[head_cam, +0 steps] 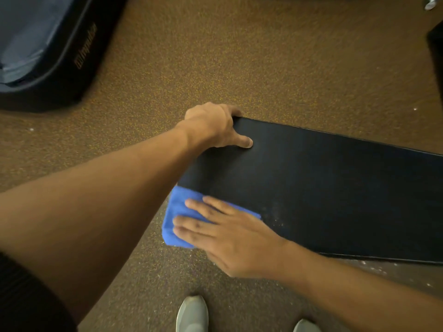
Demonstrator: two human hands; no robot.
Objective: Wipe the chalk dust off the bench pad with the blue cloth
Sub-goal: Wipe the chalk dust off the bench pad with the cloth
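A long black bench pad runs from the middle of the head view off the right edge. My left hand grips its far left corner, thumb lying on top. My right hand lies flat, fingers spread, pressing the folded blue cloth onto the pad's near left corner; part of the cloth hangs over the pad's end. Faint white chalk specks show on the pad just right of the cloth.
Speckled brown rubber floor surrounds the bench. A dark padded mat with lettering lies at the top left. My two grey shoes stand at the bottom edge. White chalk crumbs dot the floor under the pad's near edge.
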